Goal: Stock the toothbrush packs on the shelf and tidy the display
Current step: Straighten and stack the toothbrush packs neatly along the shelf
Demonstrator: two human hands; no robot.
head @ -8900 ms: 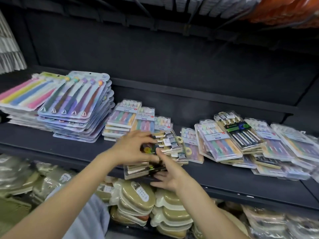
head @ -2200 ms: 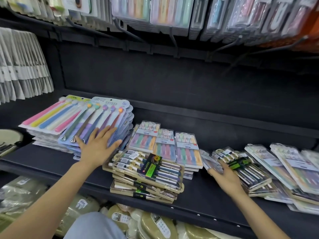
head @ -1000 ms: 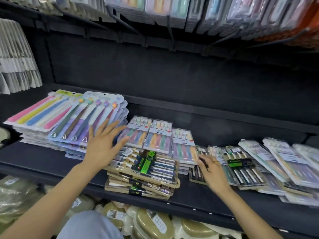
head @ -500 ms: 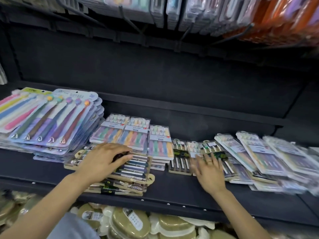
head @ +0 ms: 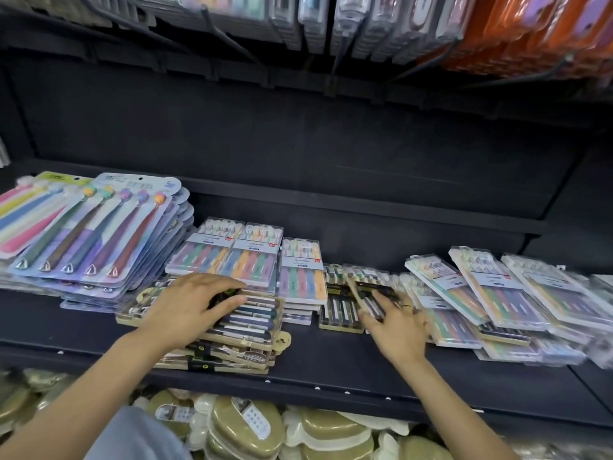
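Head view: L hand [head: 190, 305] flat on dark pack stack [head: 238, 330], R hand [head: 396, 323] spread, touching loose packs [head: 361, 293]; pastel packs [head: 245, 257] behind.

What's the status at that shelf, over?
Left hand flat on tan-carded dark toothbrush stack. Right hand open, nudging black-banded pack. Slanted clear packs crowd right.

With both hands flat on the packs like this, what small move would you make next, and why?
Probably slide the dark packs under the right hand leftward and square them beside the pastel packs. They lie skewed and overlap the leaning packs to the right, while the left hand steadies the front stack.
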